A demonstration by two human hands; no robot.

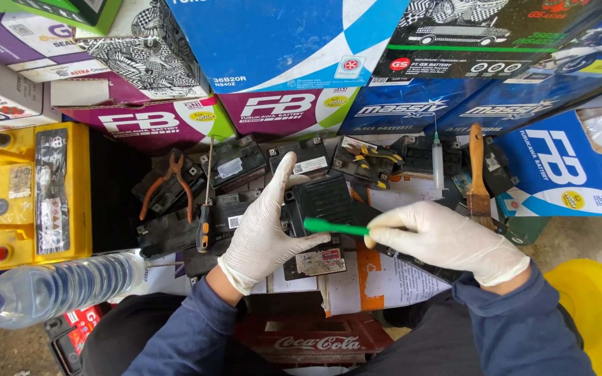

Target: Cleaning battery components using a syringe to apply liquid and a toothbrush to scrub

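The gloved left hand (263, 226) is gripping a small black battery (322, 209) at centre frame, thumb against its near edge. The gloved right hand (440, 240) is pinching a green plastic strip (336, 227), pointing toward nine o'clock across the battery. Orange-handled pliers (168, 182) and a screwdriver (205, 209) are lying at ten o'clock; a syringe (437, 161) and paintbrush (477, 174) are lying at two o'clock.
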